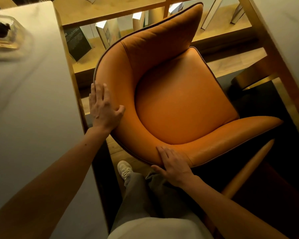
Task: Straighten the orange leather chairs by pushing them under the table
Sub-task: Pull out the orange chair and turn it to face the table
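An orange leather chair (179,100) with a curved backrest fills the middle of the head view, seen from above. My left hand (104,107) lies on the backrest's left rim, fingers over the outer edge and thumb on the inner side. My right hand (174,164) grips the near part of the backrest rim, thumb on the outside. One wooden chair leg (248,168) sticks out at the lower right. A white table (24,100) with a gold edge runs along the left. Part of another white top (286,28) shows at the upper right.
A glass dish (5,33) with dark contents stands on the left table. Behind the chair a lit gold shelf (110,18) holds upright books. A round gold base (252,76) stands on the right. My legs and a white shoe (125,169) are below the chair.
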